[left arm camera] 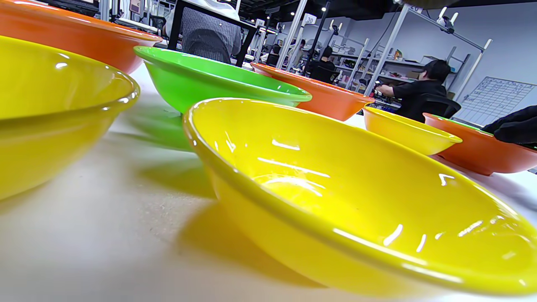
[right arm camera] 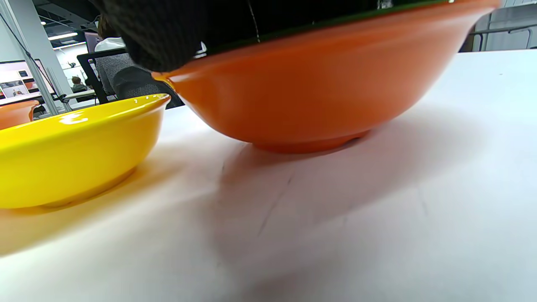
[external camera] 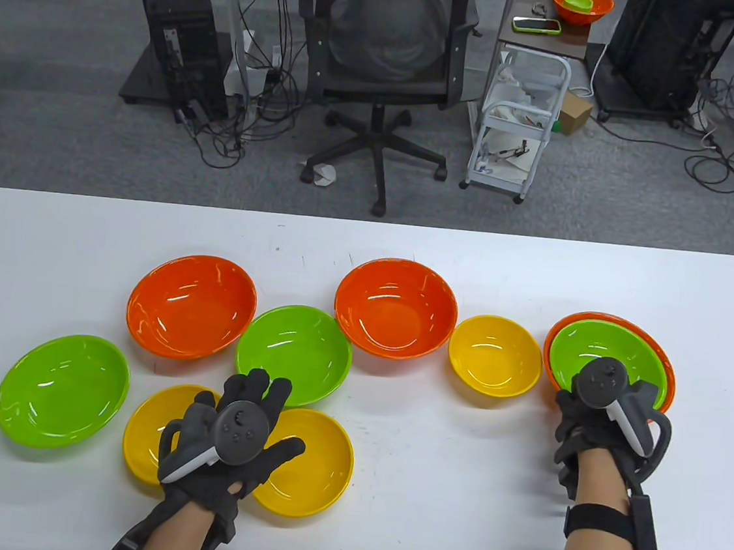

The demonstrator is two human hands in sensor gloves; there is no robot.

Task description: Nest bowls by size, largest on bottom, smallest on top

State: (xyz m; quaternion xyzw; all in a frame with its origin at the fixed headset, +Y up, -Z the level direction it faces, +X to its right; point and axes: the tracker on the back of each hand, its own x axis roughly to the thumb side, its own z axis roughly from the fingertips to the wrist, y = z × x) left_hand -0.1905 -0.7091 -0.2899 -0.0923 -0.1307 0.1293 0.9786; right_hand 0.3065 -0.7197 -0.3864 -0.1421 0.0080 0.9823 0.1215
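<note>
Resting on the near rim of the orange bowl [external camera: 665, 360] that already cups a green bowl [external camera: 601, 352], the right hand [external camera: 594, 417] has its fingers curled at that rim; whether they grip it I cannot tell. The small yellow bowl [external camera: 495, 355] sits just left of that stack, nearer this hand. The left hand [external camera: 228, 437] hovers with fingers spread, holding nothing, between two yellow bowls [external camera: 311, 466]. Other orange and green bowls crowd the table [external camera: 449, 493].

Orange bowls [external camera: 192, 306], green bowls [external camera: 62, 390], yellow bowls [external camera: 494, 361], white table [external camera: 449, 493].
</note>
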